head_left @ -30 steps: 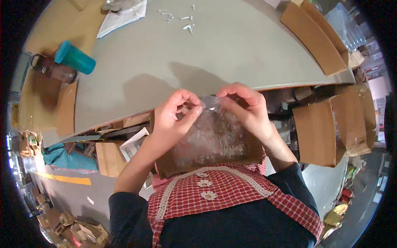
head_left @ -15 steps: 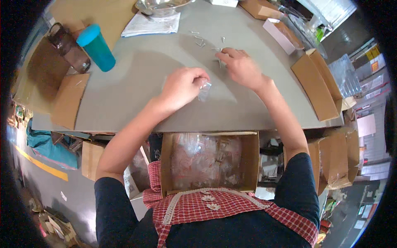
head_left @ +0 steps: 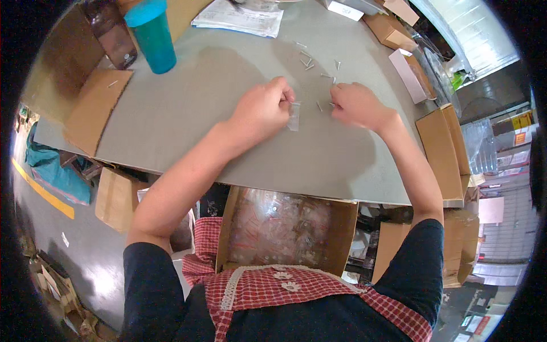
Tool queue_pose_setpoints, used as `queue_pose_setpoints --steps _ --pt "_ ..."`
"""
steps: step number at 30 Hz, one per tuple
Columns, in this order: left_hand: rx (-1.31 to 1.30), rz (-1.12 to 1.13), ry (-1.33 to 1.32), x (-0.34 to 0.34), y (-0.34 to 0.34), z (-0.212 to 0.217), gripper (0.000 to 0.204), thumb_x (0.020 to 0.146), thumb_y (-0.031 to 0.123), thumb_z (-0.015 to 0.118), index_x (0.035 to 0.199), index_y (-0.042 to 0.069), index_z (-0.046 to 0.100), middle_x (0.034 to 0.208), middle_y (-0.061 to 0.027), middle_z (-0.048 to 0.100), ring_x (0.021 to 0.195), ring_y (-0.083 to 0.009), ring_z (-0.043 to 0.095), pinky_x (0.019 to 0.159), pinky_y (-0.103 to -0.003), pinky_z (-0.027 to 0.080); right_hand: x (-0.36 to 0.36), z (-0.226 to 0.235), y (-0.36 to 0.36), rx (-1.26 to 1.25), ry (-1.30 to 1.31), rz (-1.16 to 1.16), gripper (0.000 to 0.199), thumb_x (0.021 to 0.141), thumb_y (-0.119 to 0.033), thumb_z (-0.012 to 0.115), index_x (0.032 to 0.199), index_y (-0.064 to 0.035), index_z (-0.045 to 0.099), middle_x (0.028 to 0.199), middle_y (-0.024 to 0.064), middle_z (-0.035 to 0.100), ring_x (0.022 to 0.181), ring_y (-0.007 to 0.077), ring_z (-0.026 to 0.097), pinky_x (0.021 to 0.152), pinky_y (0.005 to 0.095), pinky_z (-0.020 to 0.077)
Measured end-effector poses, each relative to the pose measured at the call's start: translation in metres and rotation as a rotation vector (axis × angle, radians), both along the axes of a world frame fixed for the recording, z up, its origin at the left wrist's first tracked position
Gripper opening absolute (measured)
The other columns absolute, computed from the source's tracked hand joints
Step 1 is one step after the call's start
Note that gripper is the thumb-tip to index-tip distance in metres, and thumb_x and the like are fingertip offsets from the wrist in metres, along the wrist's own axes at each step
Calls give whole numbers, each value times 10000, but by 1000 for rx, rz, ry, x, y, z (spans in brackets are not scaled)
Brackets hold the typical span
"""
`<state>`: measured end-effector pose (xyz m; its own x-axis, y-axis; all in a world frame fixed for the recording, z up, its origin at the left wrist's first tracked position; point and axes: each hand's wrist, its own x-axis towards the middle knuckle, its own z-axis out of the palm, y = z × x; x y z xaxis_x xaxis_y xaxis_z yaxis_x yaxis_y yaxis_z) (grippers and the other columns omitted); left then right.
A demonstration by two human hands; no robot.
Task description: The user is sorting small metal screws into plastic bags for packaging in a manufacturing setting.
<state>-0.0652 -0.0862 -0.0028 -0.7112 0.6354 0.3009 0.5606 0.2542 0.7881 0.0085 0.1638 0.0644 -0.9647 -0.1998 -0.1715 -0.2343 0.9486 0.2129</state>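
My left hand [head_left: 263, 111] rests on the grey table [head_left: 194, 97] and pinches a small clear plastic bag [head_left: 294, 117] by its top edge. My right hand [head_left: 354, 105] lies just to the right of the bag, fingers curled over a small metal screw [head_left: 331, 104]. More loose screws [head_left: 310, 62] are scattered on the table beyond both hands. On my lap sits an open cardboard box [head_left: 342, 239] filled with clear plastic bags [head_left: 285, 225].
A teal cup [head_left: 152, 35] and a dark bottle [head_left: 111, 28] stand at the table's far left beside a cardboard flap [head_left: 94, 108]. Papers [head_left: 239, 14] lie at the far edge. Cardboard boxes [head_left: 441, 148] line the right side and the floor below.
My hands have gone from the lap box out over the table with the small bag. The right hand has settled by the loose screws and the left holds the bag beside it.
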Motion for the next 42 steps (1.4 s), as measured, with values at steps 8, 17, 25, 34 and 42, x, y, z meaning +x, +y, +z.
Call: queue_pose_setpoints --steps 8,17,25,34,42 --pt "-95 2 133 2 -4 10 165 890 113 643 973 82 783 997 -187 741 942 -376 702 848 -452 548 3 3 -11 69 -36 -25 139 775 -172 633 827 -44 617 839 128 655 799 351 625 867 452 475" --pt "-6 137 187 2 -10 13 120 876 168 709 904 52 700 874 -162 727 814 -351 708 716 -444 541 -20 -10 -38 -180 381 578 97 782 -94 681 833 -52 610 817 86 612 873 270 644 1052 403 445" --pt "100 185 91 11 -9 27 225 889 233 751 843 35 655 784 -132 702 704 -292 684 655 -413 526 3 -14 -33 -373 342 322 137 685 -94 707 749 -24 608 780 118 630 824 328 629 965 424 471" --pt "80 -33 142 9 0 8 188 876 228 781 975 69 764 827 -146 727 726 -263 706 687 -377 547 36 -2 -40 -1166 274 -256 139 869 -136 730 955 -27 715 854 2 703 836 60 603 810 251 466" --pt "99 79 223 26 2 21 311 830 273 847 773 32 659 686 -129 643 625 -262 661 592 -368 522 35 -19 -39 -1477 326 -260 149 907 -100 717 1016 -1 694 940 -13 660 905 84 586 848 257 470"
